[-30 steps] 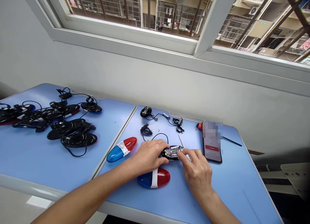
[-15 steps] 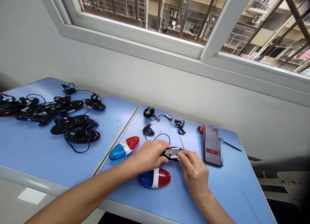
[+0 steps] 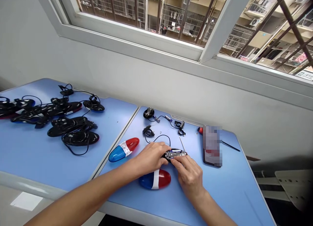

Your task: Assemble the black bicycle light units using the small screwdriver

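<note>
Between my hands, on the blue table, lies an opened black light housing [image 3: 175,153] with a circuit board and batteries showing. My left hand [image 3: 152,157] grips its left end between thumb and fingers. At the housing's near edge, the fingers of my right hand [image 3: 188,171] are drawn together, pressing by a battery; whether they pinch anything is hidden. Close in front sits a blue, white and red lens cover [image 3: 156,179]. A second lens cover [image 3: 124,149] lies further left, its blue end toward me. A thin metal rod [image 3: 182,143] lies just behind the housing.
Several black lights with cables [image 3: 73,126] are piled on the left table. At the back are another opened housing [image 3: 148,113], a loose battery [image 3: 168,118] and black clamps [image 3: 180,125]. A phone [image 3: 212,147] stands at the right, with a red-ended tool [image 3: 200,130] behind it.
My right hand has shifted left along the housing's near edge, from its right end toward the middle. My left hand keeps its hold. The whole view has drifted slightly.
</note>
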Tool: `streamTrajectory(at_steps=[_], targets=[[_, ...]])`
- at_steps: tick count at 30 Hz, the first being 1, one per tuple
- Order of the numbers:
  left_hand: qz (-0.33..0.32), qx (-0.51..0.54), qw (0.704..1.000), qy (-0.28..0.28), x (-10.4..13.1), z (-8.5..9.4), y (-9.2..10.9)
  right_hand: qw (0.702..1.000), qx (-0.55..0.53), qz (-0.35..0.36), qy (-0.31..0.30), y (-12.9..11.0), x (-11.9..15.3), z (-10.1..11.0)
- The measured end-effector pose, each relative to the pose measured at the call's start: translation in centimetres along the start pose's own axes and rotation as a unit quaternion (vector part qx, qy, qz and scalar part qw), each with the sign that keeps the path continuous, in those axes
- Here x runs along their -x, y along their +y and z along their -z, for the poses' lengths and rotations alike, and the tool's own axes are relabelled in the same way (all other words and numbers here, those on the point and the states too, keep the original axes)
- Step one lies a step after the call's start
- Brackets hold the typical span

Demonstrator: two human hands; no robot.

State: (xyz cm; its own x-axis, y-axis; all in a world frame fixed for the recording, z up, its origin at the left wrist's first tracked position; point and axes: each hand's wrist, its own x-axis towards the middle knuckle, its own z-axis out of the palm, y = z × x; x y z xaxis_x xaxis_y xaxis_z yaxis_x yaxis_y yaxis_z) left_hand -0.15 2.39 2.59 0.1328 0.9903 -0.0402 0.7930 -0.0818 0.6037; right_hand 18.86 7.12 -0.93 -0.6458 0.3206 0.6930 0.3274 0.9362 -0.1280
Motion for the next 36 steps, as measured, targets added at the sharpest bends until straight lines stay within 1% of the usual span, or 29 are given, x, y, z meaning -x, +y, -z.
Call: streamTrajectory(at_steps=[3,4,5,7,9,10,11,13,15,16,17,19,22,25,29,32,36], targets=[[0.008,-0.013,1.0,0.011,-0.1,0.2,-0.5,0.999,-0.051,0.018,0.005,0.6,0.3,0.0],[0.009,-0.016,1.0,0.015,-0.1,0.3,-0.6,0.996,-0.083,0.014,0.005,1.0,0.4,0.1],[0.01,-0.015,1.0,0.016,-0.1,0.4,-0.7,0.993,-0.115,-0.007,0.012,1.4,0.4,0.2],[0.013,-0.007,1.0,0.006,-0.1,0.6,-0.8,0.982,-0.162,-0.087,0.041,2.2,0.3,0.6],[0.02,0.002,1.0,-0.01,-0.1,0.7,-0.7,0.965,-0.175,-0.184,0.07,2.8,0.3,1.1],[0.024,0.004,1.0,-0.016,-0.1,0.7,-0.6,0.954,-0.182,-0.226,0.07,3.1,0.3,1.3],[0.027,0.005,0.999,-0.02,-0.1,0.7,-0.5,0.943,-0.199,-0.262,0.055,3.3,0.2,1.5],[0.028,0.006,0.999,-0.026,0.0,0.8,-0.4,0.912,-0.252,-0.322,0.003,3.5,0.2,1.8],[0.024,0.01,0.999,-0.033,0.1,0.9,-0.4,0.882,-0.301,-0.359,-0.044,3.4,0.2,1.9],[0.02,0.015,0.999,-0.036,0.2,0.9,-0.4,0.872,-0.316,-0.368,-0.06,3.3,0.2,2.0],[0.015,0.021,0.999,-0.037,0.3,1.0,-0.3,0.867,-0.322,-0.373,-0.072,3.2,0.2,2.0],[0.003,0.034,0.999,-0.038,0.4,1.0,-0.1,0.871,-0.314,-0.368,-0.09,3.0,0.2,1.9],[-0.007,0.041,0.999,-0.03,0.4,0.6,0.2,0.895,-0.278,-0.331,-0.111,2.7,0.4,1.8],[-0.007,0.026,1.0,-0.012,0.2,0.1,0.3,0.915,-0.252,-0.289,-0.123,2.6,0.8,1.7],[-0.001,0.02,1.0,0.001,0.0,-0.3,0.1,0.935,-0.229,-0.243,-0.118,2.4,1.1,1.5],[0.006,0.028,1.0,0.009,-0.1,0.0,0.1,0.951,-0.207,-0.205,-0.099,2.2,1.1,1.3],[0.012,0.056,0.998,0.006,-0.1,0.5,0.2,0.968,-0.166,-0.172,-0.078,1.9,0.9,1.1]])
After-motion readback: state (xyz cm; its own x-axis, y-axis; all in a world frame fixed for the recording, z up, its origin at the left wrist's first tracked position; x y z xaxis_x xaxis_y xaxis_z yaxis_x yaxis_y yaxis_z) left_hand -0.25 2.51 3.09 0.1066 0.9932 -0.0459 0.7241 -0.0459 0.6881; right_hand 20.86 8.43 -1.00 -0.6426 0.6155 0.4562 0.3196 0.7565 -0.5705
